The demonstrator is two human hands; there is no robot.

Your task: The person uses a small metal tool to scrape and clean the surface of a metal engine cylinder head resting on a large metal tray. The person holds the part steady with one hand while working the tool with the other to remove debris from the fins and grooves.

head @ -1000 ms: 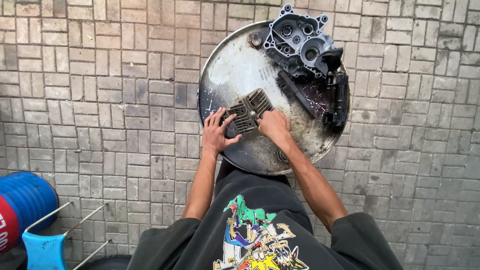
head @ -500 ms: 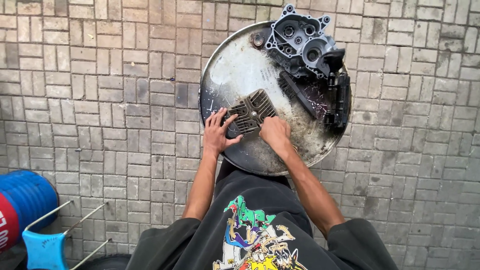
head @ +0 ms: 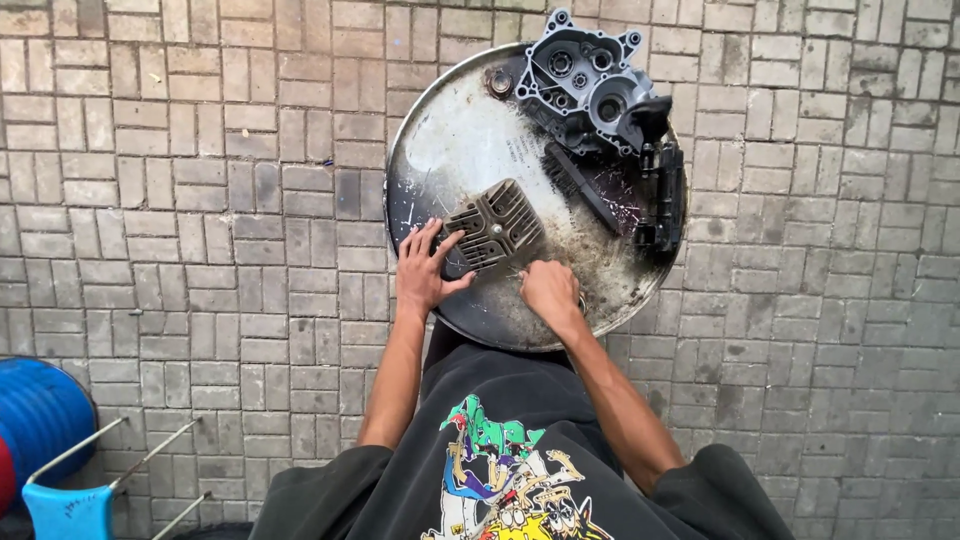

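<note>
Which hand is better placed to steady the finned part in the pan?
Left. The left hand already rests its fingers on the finned metal part. The right hand sits just below it, closed, apparently not touching.

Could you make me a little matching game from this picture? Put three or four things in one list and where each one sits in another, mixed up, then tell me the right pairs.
Things:
1. finned metal part
2. engine casing
3. blue drum
4. right hand

Places:
A. bottom-left corner, on the paving
B. far edge of the round metal pan
C. near rim of the pan, beside the finned part
D. middle of the pan, under the left hand

Pairs: 1-D, 2-B, 3-A, 4-C
</note>
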